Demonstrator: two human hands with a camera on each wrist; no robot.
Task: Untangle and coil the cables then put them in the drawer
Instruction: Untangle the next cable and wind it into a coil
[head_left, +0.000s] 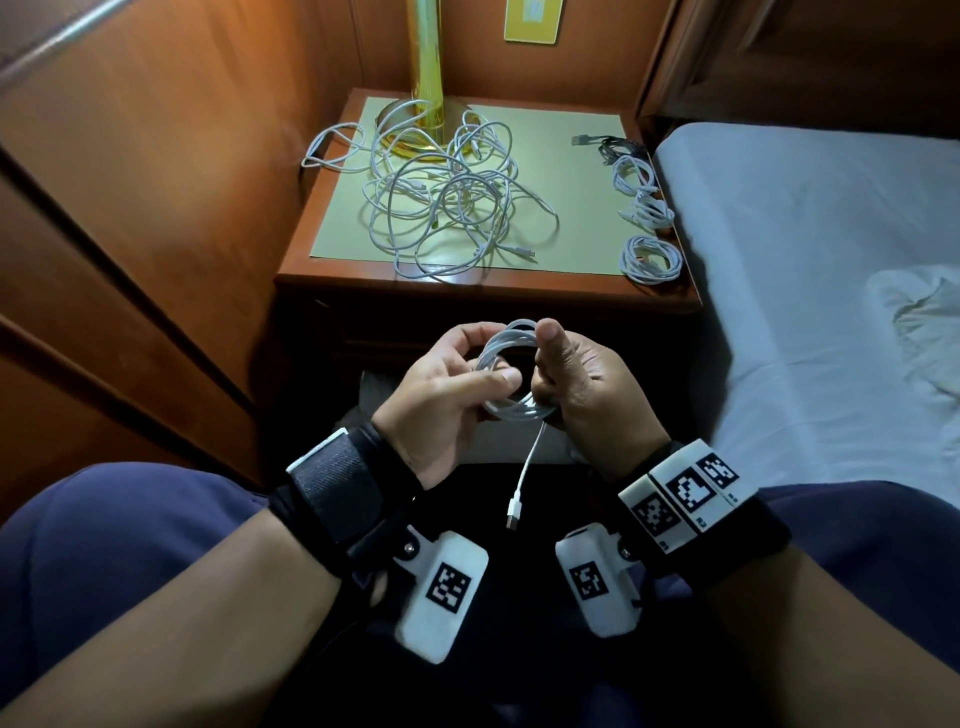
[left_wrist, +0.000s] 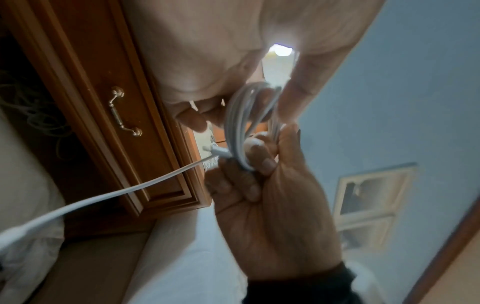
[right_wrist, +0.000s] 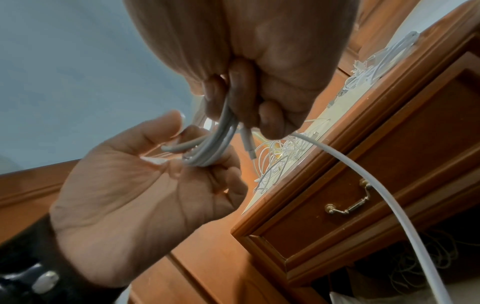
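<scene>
White cable (head_left: 511, 374) — tight round coil, plug tail dangling — between both hands.

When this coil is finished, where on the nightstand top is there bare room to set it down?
Bare mat lies between the tangled cables and the finished coils along the right edge, nearer the front. The left and centre, round the lamp base, are crowded.

Left grip (head_left: 457, 384) and right grip (head_left: 582, 379) seemingly curled, nearly touching.
</scene>
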